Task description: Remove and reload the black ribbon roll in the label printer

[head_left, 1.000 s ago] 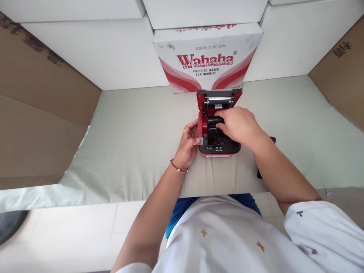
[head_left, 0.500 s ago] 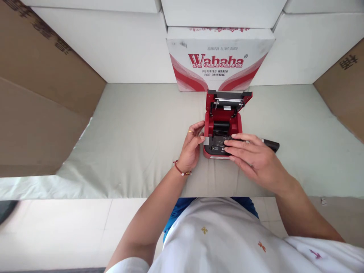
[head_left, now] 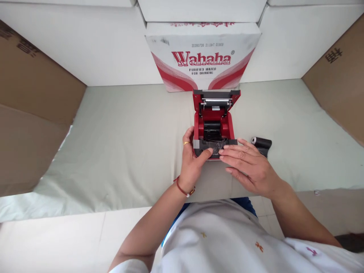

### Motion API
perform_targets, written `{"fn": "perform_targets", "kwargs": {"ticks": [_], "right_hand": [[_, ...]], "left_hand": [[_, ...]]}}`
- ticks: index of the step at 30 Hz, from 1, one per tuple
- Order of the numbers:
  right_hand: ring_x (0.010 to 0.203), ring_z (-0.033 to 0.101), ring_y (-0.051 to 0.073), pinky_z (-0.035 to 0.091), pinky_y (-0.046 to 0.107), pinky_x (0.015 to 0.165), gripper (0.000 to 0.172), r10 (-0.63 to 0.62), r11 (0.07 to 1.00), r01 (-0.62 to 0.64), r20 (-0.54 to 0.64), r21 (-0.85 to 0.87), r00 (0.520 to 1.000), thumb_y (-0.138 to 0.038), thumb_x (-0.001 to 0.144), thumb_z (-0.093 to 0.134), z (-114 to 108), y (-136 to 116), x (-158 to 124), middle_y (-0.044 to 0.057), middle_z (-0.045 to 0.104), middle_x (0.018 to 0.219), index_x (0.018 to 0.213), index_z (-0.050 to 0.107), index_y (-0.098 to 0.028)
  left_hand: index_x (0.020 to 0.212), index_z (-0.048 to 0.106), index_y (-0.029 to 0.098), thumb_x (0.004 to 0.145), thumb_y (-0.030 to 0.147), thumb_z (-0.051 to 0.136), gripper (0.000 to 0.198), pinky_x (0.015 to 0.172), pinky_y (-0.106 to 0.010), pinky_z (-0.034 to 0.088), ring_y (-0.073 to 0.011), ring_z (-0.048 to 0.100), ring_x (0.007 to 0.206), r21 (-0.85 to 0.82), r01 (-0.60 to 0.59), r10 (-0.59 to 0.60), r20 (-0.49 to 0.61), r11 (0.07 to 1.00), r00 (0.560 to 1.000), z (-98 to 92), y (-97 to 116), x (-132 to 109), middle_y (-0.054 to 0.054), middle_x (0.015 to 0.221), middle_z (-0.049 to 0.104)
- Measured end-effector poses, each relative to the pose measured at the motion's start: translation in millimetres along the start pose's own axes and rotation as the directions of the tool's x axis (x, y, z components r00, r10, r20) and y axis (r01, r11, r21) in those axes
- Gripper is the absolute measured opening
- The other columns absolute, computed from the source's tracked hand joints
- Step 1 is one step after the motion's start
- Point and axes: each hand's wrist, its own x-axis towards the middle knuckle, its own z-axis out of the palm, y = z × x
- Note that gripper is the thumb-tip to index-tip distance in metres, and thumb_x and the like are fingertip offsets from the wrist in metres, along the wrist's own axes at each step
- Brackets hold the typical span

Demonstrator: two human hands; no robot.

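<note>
A small red and black label printer (head_left: 230, 127) stands on the cloth with its lid raised. Inside it lies a black roll (head_left: 212, 126), and a dark, shiny strip (head_left: 218, 146) runs from it over the front panel. My left hand (head_left: 193, 159) grips the printer's left side, its thumb pressing on the strip at the front. My right hand (head_left: 248, 163) is open, fingers stretched out and touching the strip's right part and the front panel. Just beyond the right fingers lies another black roll (head_left: 261, 142) with a white core and a loose end.
A white and red Wahaba-style water carton lettered "Wahaha" (head_left: 203, 57) stands behind the printer. White boxes (head_left: 113, 45) form the back wall. Brown cardboard (head_left: 34, 87) rises on the left, with more cardboard (head_left: 338, 83) on the right. Pale green cloth (head_left: 127, 151) covers the table up to its front edge.
My left thumb has moved from the printer's left edge onto the strip at the front. My right hand has drawn slightly back, uncovering the loose roll. The whole view has shifted.
</note>
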Motion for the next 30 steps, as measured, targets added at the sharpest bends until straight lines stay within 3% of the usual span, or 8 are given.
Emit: {"fn": "perform_targets", "kwargs": {"ticks": [4, 9, 11, 13, 16, 19, 24, 30], "right_hand": [[0.128, 0.085, 0.028, 0.061, 0.055, 0.126, 0.039, 0.068, 0.993, -0.066, -0.021, 0.098, 0.997, -0.027, 0.117, 0.064, -12.3, 7.3, 22.7, 0.005, 0.090, 0.135, 0.151, 0.079, -0.038], [0.165, 0.059, 0.035, 0.051, 0.060, 0.134, 0.050, 0.264, 0.951, -0.301, -0.312, -0.076, 0.913, -0.040, 0.121, 0.051, -18.1, 40.1, 75.8, 0.013, 0.067, 0.174, 0.169, 0.065, -0.031], [0.169, 0.055, 0.035, 0.048, 0.060, 0.137, 0.056, 0.294, 0.935, -0.336, -0.276, -0.117, 0.915, -0.047, 0.123, 0.047, -17.3, 56.3, 93.4, 0.014, 0.062, 0.179, 0.174, 0.059, -0.028], [0.161, 0.064, 0.034, 0.051, 0.059, 0.135, 0.057, 0.272, 0.948, -0.301, -0.226, -0.103, 0.935, -0.055, 0.123, 0.044, -16.9, 66.0, 102.6, 0.014, 0.071, 0.170, 0.169, 0.064, -0.027], [0.138, 0.080, 0.031, 0.062, 0.053, 0.124, 0.055, 0.244, 0.963, -0.264, -0.254, -0.051, 0.936, -0.061, 0.123, 0.048, -17.8, 61.9, 96.9, 0.010, 0.086, 0.145, 0.160, 0.071, -0.029], [0.124, 0.087, 0.028, 0.068, 0.047, 0.115, 0.047, 0.239, 0.966, -0.257, -0.300, -0.023, 0.923, -0.047, 0.122, 0.058, -17.7, 43.2, 73.4, 0.007, 0.091, 0.130, 0.166, 0.065, -0.029], [0.123, 0.088, 0.024, 0.070, 0.043, 0.115, 0.044, 0.105, 0.985, -0.128, -0.187, -0.116, 0.977, -0.016, 0.118, 0.061, -11.2, 21.4, 33.3, 0.005, 0.092, 0.130, 0.160, 0.068, -0.028], [0.120, 0.090, 0.025, 0.074, 0.039, 0.106, 0.033, 0.076, 0.956, -0.102, -0.101, -0.274, 0.992, -0.008, 0.115, 0.062, -9.9, 10.8, 25.4, 0.007, 0.092, 0.131, 0.143, 0.074, -0.021]], "left_hand": [[0.165, 0.053, 0.039, 0.092, 0.042, 0.097, 0.086, 0.146, -0.057, 0.037, -0.0389, 0.049, 0.169, -0.005, 0.020, -0.020, 0.012, 1.000, 1.000, 0.4, 1.2, -1.4, -0.006, 0.174, 0.056], [0.166, 0.050, 0.040, 0.089, 0.041, 0.098, 0.091, 0.147, -0.056, 0.035, -0.0398, 0.042, 0.175, -0.025, 0.034, -0.033, 0.013, 0.999, 0.999, 0.9, 4.0, -1.1, -0.006, 0.180, 0.050], [0.167, 0.048, 0.039, 0.087, 0.041, 0.098, 0.094, 0.148, -0.057, 0.033, -0.0400, 0.040, 0.176, -0.014, 0.050, -0.050, 0.009, 0.999, 0.999, 1.6, 6.2, -1.2, -0.007, 0.182, 0.047], [0.170, 0.045, 0.037, 0.086, 0.039, 0.097, 0.098, 0.149, -0.057, 0.031, -0.0398, 0.039, 0.176, 0.025, 0.071, -0.071, -0.002, 0.997, 0.997, 2.6, 9.2, -2.0, -0.008, 0.185, 0.044], [0.173, 0.041, 0.033, 0.086, 0.036, 0.093, 0.102, 0.150, -0.058, 0.030, -0.0397, 0.039, 0.177, 0.090, 0.098, -0.096, -0.029, 0.991, 0.995, 4.8, 13.5, -4.0, -0.011, 0.187, 0.041], [0.173, 0.038, 0.031, 0.085, 0.035, 0.091, 0.103, 0.150, -0.059, 0.031, -0.0391, 0.039, 0.178, 0.100, 0.104, -0.101, -0.040, 0.990, 0.994, 6.5, 15.1, -5.3, -0.014, 0.187, 0.042], [0.171, 0.042, 0.031, 0.082, 0.036, 0.093, 0.102, 0.148, -0.057, 0.035, -0.0391, 0.042, 0.177, 0.112, 0.098, -0.090, -0.068, 0.989, 0.994, 6.4, 13.0, -5.9, -0.014, 0.187, 0.043], [0.171, 0.044, 0.032, 0.083, 0.036, 0.094, 0.101, 0.147, -0.053, 0.039, -0.0373, 0.044, 0.176, 0.125, 0.088, -0.080, -0.072, 0.988, 0.994, 4.7, 11.3, -8.2, -0.013, 0.185, 0.045]]}}
